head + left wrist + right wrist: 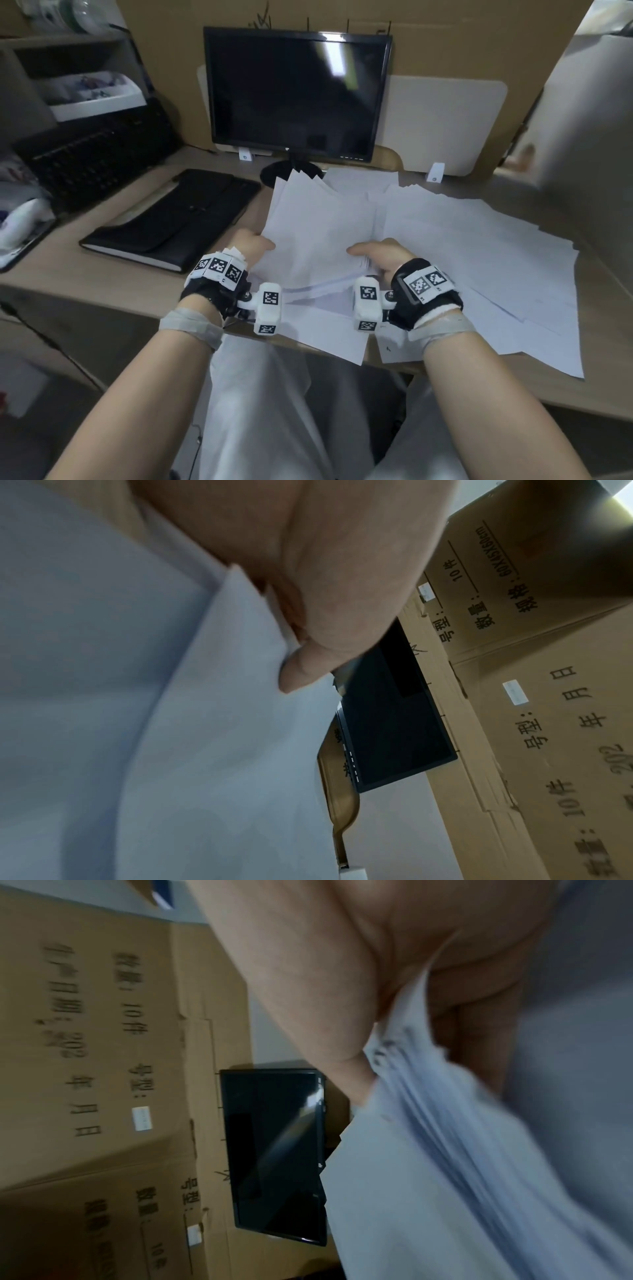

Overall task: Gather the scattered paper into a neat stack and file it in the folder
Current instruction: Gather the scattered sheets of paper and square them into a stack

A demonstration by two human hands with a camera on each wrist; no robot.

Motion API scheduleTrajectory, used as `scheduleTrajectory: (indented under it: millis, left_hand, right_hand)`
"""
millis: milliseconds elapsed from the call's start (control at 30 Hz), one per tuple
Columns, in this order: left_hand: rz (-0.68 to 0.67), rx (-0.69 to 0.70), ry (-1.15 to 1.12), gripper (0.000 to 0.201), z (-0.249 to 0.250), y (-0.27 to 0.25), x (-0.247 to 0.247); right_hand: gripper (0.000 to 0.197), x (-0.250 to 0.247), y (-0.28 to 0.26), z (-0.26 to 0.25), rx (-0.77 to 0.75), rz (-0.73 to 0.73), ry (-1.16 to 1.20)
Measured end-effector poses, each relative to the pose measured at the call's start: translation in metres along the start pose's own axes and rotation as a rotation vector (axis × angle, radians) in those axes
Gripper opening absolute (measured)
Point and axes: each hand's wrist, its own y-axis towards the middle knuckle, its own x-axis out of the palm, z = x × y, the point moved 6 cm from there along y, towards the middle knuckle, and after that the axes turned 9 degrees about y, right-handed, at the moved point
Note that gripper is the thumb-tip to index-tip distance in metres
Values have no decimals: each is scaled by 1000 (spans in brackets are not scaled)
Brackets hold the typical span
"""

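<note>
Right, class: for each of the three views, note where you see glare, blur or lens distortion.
Head view: a glare streak on the dark monitor; desk edges bow toward the corners. Left wrist view: the held paper is soft and featureless. Right wrist view: the sheet edges under the right hand smear with motion blur; box print is hazy.

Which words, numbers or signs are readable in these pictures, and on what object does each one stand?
"60X45X60cm", after "规格:": cardboard box, left wrist view.
"数量:" and "10件": same box.
"号型:", "年 月 日", "202": lower cardboard box; the same print shows blurred in the right wrist view.
Square black-and-white code markers, no words: wrist cameras.
Monitor logo: too small to read.
Paper sheets: blank.
</note>
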Motion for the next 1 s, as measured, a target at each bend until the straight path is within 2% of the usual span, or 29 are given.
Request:
scheduleTrajectory:
  millis: [67,133,200,333,500,567,700,800,1000]
  left_hand:
    - [-66,10,-47,38,0,-6,2]
    - [-109,47,-73,39,3,-13,3]
    - [-80,122,-130,30,9,-16,-1]
    - [-28,282,-287,48,41,-24,-12]
    - [110,443,-355,47,92,-36,-34]
    - [138,496,-417,49,104,-39,-36]
    - [117,536,-485,45,109,-42,-22]
    - [148,532,-529,46,108,-43,-19]
    - [173,578,-598,40,118,-50,-25]
  right_hand:
    - [37,0,8,5,5,8,-8]
    - [46,2,13,3,-36,0,11]
    - [41,0,10,-8,-143,8,78]
    - [37,-10,2,-39,-392,2,197]
    - [29,-25,-17,-78,-651,10,199]
    - [30,-29,-24,-89,-719,30,167]
    - [19,-37,-23,-94,-742,85,215]
    - [27,-41,-22,-95,-778,100,274]
    - [56,-39,-37,-109,-868,78,375]
